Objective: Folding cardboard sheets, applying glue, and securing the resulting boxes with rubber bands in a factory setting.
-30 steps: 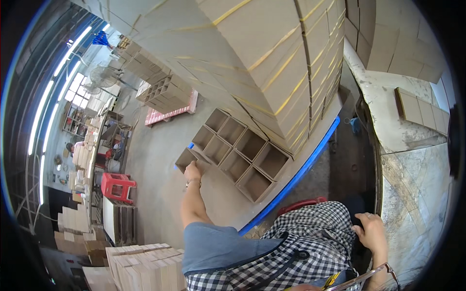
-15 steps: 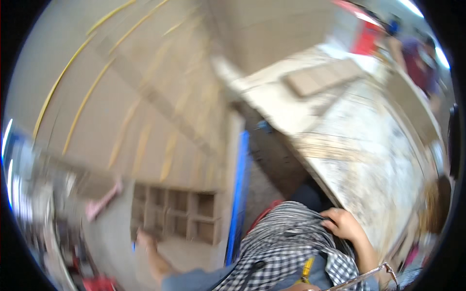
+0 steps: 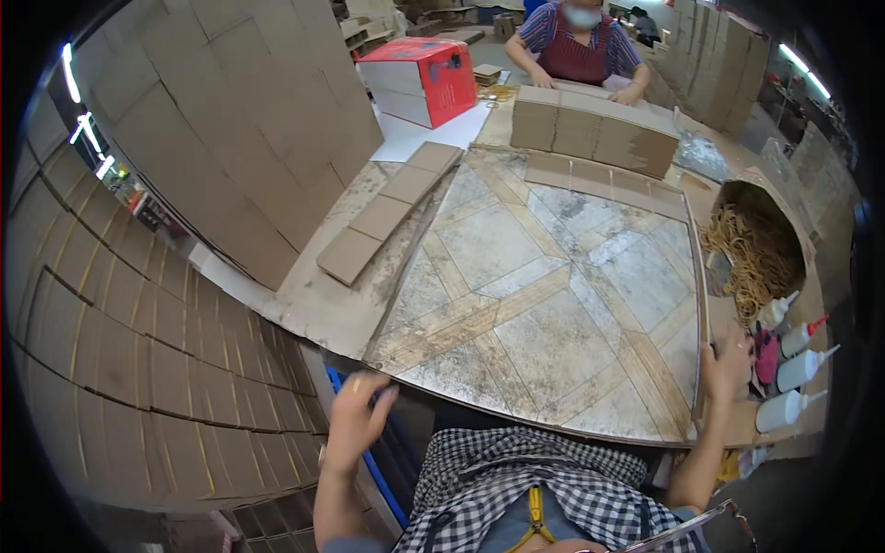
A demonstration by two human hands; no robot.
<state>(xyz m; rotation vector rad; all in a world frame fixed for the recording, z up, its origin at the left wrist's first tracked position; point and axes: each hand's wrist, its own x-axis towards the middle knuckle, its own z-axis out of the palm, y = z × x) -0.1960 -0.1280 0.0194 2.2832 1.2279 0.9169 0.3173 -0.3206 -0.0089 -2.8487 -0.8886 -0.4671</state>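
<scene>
My left hand (image 3: 359, 415) is raised by the near left edge of the worktable, its thumb apart from the fingers and nothing in it. Over the right edge of the tile-patterned board (image 3: 553, 341), my right hand (image 3: 728, 367) is reaching forward with fingers apart and nothing visible in it. Just beside it lies a small pink and black item (image 3: 764, 355) whose kind I cannot make out. White squeeze bottles (image 3: 798, 370) with pointed nozzles, one (image 3: 798, 339) tipped red, lean to the right of that hand.
A long cardboard strip (image 3: 392, 217) lies at the left, a flat divider (image 3: 599, 187) farther back. Behind stand a cardboard piece (image 3: 590, 134) and a red-white box (image 3: 419, 81). A co-worker (image 3: 581, 46) works opposite. Rubber bands (image 3: 751, 267) fill a container. Cardboard stacks (image 3: 147, 369) line the left.
The view has swung from the cardboard stacks to the worktable. My left hand has left the gridded cardboard piece; my right hand has moved from the checked apron to the board's right edge.
</scene>
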